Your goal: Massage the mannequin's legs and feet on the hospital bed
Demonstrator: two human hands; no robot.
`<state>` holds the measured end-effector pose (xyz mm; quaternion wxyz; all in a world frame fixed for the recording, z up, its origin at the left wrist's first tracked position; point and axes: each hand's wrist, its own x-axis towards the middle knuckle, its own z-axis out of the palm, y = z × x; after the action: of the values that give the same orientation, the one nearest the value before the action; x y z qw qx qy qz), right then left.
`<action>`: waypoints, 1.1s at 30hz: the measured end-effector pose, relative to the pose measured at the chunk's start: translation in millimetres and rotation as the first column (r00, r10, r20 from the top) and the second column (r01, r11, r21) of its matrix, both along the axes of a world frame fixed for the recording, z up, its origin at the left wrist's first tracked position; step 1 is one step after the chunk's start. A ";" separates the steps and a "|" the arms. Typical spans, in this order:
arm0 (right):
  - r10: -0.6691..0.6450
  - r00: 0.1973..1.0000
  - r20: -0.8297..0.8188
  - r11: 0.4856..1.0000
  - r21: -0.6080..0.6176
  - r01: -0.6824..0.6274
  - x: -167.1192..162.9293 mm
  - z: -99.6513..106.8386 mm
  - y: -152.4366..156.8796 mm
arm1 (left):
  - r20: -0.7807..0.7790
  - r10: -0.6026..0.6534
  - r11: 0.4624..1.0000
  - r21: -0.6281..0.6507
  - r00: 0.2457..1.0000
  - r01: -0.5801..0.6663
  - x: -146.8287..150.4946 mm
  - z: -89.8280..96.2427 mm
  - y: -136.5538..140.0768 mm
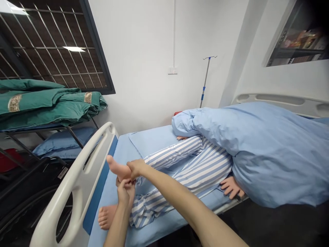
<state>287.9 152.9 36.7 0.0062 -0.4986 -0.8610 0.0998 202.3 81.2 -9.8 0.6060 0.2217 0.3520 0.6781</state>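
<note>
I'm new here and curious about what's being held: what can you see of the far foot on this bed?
The far foot is bare and smooth-looking, its toe end tipped up near the footboard. It appears raised off the sheet. The right hand is around the ankle area, the left hand near the heel, their fingers hiding parts of it. I can't tell its material, and the separate toes aren't clear.
</note>
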 end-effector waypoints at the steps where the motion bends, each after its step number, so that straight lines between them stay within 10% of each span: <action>1: -0.002 1.000 -0.029 1.000 0.014 0.003 7.5 19.6 -4.5 | 0.019 -0.016 0.999 0.041 1.000 0.015 4.3 17.2 -4.1; 6: 0.090 0.960 -0.265 0.995 0.052 -0.079 56.5 113.3 -30.1 | -0.013 -0.127 0.952 0.279 0.992 0.126 32.8 101.9 -26.0; 10: 0.187 0.941 -0.282 0.941 0.326 -0.090 79.9 144.6 -52.2 | -0.072 -0.194 0.885 0.418 0.978 0.206 64.7 155.6 -37.3; 17: -0.372 0.912 0.171 0.441 0.898 0.012 70.7 149.8 -80.0 | -0.201 -0.208 0.792 0.540 0.957 0.285 112.7 209.6 -43.7; 20: -0.354 0.908 0.226 0.531 0.847 -0.004 87.6 171.9 -78.6 | -0.222 -0.196 0.784 0.550 0.955 0.288 119.2 217.4 -42.9; 26: 0.053 0.924 -0.380 0.967 0.251 0.048 134.5 205.4 -49.8 | -0.205 -0.160 0.824 0.511 0.966 0.245 103.6 201.6 -27.9; 33: 0.025 0.847 -0.530 0.998 -0.032 -0.049 87.9 148.0 -4.8 | -0.122 -0.104 0.922 0.361 0.987 0.142 56.7 139.2 -1.5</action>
<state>375.9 148.1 184.8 0.2302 -0.4353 -0.8330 0.2525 259.0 79.8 129.3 0.5765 0.3868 0.2341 0.6806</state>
